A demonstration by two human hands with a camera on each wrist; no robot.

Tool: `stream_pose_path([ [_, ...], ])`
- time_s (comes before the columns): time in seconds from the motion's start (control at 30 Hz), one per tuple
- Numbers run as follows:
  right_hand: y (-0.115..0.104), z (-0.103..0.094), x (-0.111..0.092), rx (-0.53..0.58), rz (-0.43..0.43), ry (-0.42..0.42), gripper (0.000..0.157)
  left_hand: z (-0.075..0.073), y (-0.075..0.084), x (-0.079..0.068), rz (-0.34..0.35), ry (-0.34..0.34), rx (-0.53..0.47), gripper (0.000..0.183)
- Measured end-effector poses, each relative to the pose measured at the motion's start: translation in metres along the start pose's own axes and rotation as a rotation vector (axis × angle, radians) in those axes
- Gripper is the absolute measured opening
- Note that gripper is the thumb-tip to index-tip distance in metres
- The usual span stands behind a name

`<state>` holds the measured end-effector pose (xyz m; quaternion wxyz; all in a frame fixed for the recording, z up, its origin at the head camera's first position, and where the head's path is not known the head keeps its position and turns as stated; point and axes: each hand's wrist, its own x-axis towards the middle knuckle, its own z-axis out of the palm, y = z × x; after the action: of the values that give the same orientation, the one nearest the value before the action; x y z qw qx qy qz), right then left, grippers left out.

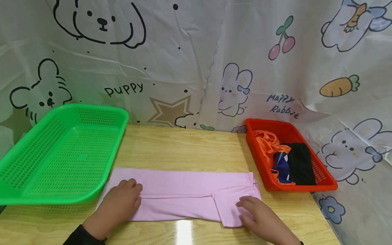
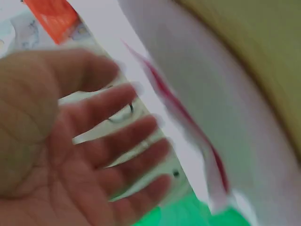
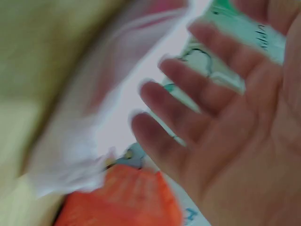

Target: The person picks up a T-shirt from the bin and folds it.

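Observation:
A pink folded garment [image 1: 177,185] lies as a long flat strip on the wooden table, with a seam or fold line along its length. At its right end a short flap, perhaps a sleeve, is turned down at an angle. My left hand [image 1: 122,200] rests over the strip's left end. Over the flap at the right end is my right hand [image 1: 263,217], fingers spread and relaxed. In the left wrist view the left palm [image 2: 70,155] shows with its fingers extended near the cloth. The right wrist view likewise shows the right fingers [image 3: 174,113] straight beside the fabric.
To the left stands a green perforated basket [image 1: 76,153] with nothing visible in it. A red basket [image 1: 321,170] at the right holds an orange cloth [image 1: 267,143], a black cloth [image 1: 301,163] and a dark blue piece [image 1: 281,166]. A printed curtain [image 1: 183,61] hangs behind the table.

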<state>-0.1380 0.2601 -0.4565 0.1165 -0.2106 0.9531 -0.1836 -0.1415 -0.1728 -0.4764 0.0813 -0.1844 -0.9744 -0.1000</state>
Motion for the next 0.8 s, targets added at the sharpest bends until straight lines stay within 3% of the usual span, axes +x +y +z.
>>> stream_pose_path([
  [0.07,-0.008,0.003,0.007,-0.016,-0.014,0.117,0.029,0.002,0.009,0.001,0.006,-0.04,-0.062,0.036],
  [0.1,-0.012,0.005,0.011,-0.012,-0.008,0.132,0.03,0.003,0.014,0.001,-0.005,-0.085,-0.098,0.046],
  [0.2,-0.016,0.016,0.024,-0.021,0.029,0.097,0.039,0.007,0.022,0.001,-0.071,-0.217,-0.157,0.07],
  [0.27,-0.013,0.022,0.033,-0.053,0.049,0.068,0.044,0.01,0.022,0.005,-0.108,-0.262,-0.166,0.076],
  [0.6,0.011,0.015,0.084,-0.1,0.074,0.101,0.047,0.015,0.007,0.047,-0.112,-0.233,-0.164,0.074],
  [0.7,0.001,0.009,0.086,-0.127,0.121,0.166,0.042,0.015,0.004,0.051,-0.091,-0.216,-0.122,0.062],
  [0.8,-0.021,0.001,0.081,-0.143,0.157,0.276,0.036,0.015,0.004,0.051,-0.024,-0.163,-0.031,0.04],
])
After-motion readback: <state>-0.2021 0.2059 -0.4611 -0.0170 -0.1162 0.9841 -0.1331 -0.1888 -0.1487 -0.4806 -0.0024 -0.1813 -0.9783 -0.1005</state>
